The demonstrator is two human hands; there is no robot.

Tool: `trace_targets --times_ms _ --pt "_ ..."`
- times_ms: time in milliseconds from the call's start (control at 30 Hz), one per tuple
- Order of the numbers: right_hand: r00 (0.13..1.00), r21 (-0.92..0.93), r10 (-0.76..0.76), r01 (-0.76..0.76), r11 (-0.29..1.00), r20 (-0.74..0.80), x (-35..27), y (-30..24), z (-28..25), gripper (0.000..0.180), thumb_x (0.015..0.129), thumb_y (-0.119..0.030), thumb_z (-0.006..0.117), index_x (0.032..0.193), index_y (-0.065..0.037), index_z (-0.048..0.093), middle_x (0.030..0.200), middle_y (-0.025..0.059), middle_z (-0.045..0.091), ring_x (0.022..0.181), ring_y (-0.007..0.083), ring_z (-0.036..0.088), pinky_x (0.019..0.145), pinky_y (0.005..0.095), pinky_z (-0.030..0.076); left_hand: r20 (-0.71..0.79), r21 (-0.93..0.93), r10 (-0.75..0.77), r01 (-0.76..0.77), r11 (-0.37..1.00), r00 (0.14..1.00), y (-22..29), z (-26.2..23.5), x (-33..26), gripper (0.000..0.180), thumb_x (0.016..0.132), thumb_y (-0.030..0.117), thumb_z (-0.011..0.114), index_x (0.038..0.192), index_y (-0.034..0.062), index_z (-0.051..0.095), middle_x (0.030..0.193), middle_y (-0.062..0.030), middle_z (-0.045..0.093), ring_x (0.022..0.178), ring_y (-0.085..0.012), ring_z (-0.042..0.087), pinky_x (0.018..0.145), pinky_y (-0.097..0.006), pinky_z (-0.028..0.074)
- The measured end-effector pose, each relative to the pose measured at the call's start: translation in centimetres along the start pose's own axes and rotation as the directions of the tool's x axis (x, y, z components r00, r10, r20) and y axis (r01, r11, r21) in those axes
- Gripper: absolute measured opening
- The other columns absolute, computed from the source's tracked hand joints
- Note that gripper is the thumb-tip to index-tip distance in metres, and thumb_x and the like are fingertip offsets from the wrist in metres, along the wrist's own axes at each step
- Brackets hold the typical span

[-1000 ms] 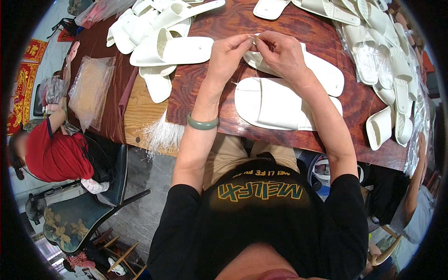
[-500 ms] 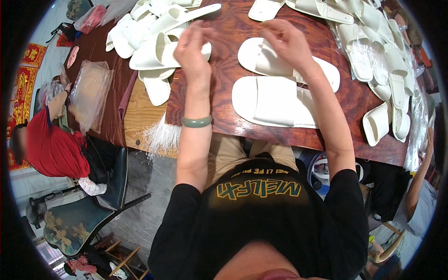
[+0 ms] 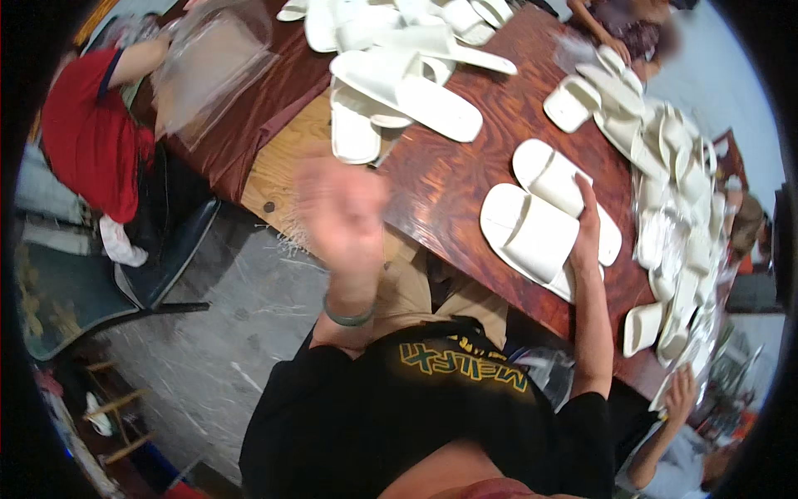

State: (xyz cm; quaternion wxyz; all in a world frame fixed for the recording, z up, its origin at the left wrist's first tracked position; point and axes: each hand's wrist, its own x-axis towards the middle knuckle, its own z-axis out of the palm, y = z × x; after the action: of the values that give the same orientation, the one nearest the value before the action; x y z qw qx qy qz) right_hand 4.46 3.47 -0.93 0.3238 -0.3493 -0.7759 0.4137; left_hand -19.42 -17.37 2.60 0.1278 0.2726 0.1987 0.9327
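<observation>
The right hand (image 3: 587, 226) lies flat, fingers together, on a pair of white slippers (image 3: 540, 224) resting side by side on the dark red wooden desk (image 3: 453, 179). The hand presses against the slipper farther from the person, its fingertips reaching the strap; it covers the slipper without closing around it. The left hand (image 3: 341, 208) is raised off the desk, to the left of the pair and above the desk's near edge. It is blurred, so I cannot tell whether its fingers are spread or curled, and nothing can be made out in it. A green bangle (image 3: 347, 316) circles that wrist.

Beyond the pair, toward the far left of the desk, lies a loose heap of white slippers (image 3: 399, 58). To the right of the pair a long pile of slippers in clear bags (image 3: 677, 208) runs along the desk's right edge. Left of the far heap, a person in a red shirt (image 3: 91, 133) holds a clear plastic bag (image 3: 212, 66). Another person's hand (image 3: 682, 391) reaches toward the near end of the right pile.
</observation>
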Motion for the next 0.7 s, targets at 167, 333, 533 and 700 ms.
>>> trace_targets --times_ms 167,333,533,700 --pt "0.998 0.428 0.053 -0.055 0.902 0.017 5.2 -5.4 2.1 0.041 0.083 0.000 0.058 0.122 0.004 0.047 0.111 0.0158 0.061 0.097 0.0198 0.062 0.085 0.0304 0.051 -0.183 0.331 -0.483 0.516 0.790 0.856 -4.2 -1.3 -5.2 0.020 0.095 0.013 0.047 0.110 0.0032 0.057 0.060 0.0023 0.047 0.050 -0.0025 0.039 0.045 -0.016 0.031" --pt "0.950 0.234 -0.223 0.170 0.957 0.219 21.1 -8.7 9.6 0.034 0.086 -0.004 0.053 0.120 0.002 0.053 0.108 0.0153 0.061 0.093 0.0180 0.062 0.080 0.0278 0.051 0.158 0.576 -0.367 0.216 0.789 0.917 -7.3 -2.2 -7.1 0.020 0.094 0.013 0.051 0.109 0.0041 0.060 0.065 -0.0026 0.054 0.057 -0.0088 0.052 0.052 -0.024 0.043" --pt "0.903 -0.418 -0.373 0.430 0.800 0.215 38.8 -4.1 21.8 0.026 0.080 -0.017 0.056 0.104 -0.008 0.064 0.115 0.0152 0.058 0.110 0.0287 0.053 0.095 0.0485 0.038 0.303 0.803 -0.457 0.034 0.596 0.836 -8.8 1.3 -6.4 0.020 0.090 0.004 0.053 0.109 0.0021 0.061 0.070 -0.0089 0.056 0.059 -0.0152 0.053 0.058 -0.028 0.045" --pt "0.850 -0.582 -0.177 0.477 0.659 0.496 27.0 -9.5 24.9 0.035 0.084 -0.020 0.053 0.117 -0.007 0.055 0.116 0.0131 0.058 0.112 0.0317 0.053 0.095 0.0621 0.031 0.138 0.837 -0.465 0.148 0.527 0.875 -8.2 -1.3 -6.6 0.021 0.091 0.004 0.052 0.108 -0.0015 0.062 0.069 -0.0082 0.059 0.059 -0.0103 0.053 0.056 -0.025 0.044"
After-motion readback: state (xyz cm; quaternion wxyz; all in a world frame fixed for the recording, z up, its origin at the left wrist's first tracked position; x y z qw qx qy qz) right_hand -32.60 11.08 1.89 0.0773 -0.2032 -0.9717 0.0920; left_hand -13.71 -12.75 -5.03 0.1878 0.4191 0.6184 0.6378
